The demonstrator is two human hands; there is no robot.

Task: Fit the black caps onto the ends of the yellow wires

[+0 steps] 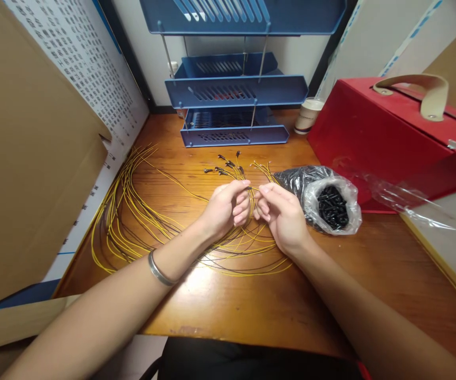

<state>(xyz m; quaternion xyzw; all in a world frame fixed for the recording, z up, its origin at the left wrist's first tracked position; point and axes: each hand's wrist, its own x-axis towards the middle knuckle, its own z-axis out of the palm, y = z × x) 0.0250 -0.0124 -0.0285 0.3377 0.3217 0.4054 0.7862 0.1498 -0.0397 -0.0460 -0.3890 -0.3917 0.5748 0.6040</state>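
Observation:
My left hand (228, 205) is closed, its thumb and forefinger pinching a small black sleeve (249, 188). Close by on its right, my right hand (284, 214) pinches a yellow wire (255, 189) that spans the short gap between the fingertips. Whether the wire sits inside the sleeve is too small to tell. Beneath both hands, a loose bundle of yellow and black wires (111, 232) curves across the table. Several wire ends with black sleeves (228, 164) fan out beyond my left hand. Other ends with small pale tips (265, 168) lie beyond my right hand.
Right of my hands, a clear plastic bag (352, 214) lies open, full of black sleeves (332, 207). Behind it stand a red box (347, 132) with a handle and a paper cup (308, 116). A blue tiered tray (236, 138) is at the back; cardboard (26, 158) flanks the left.

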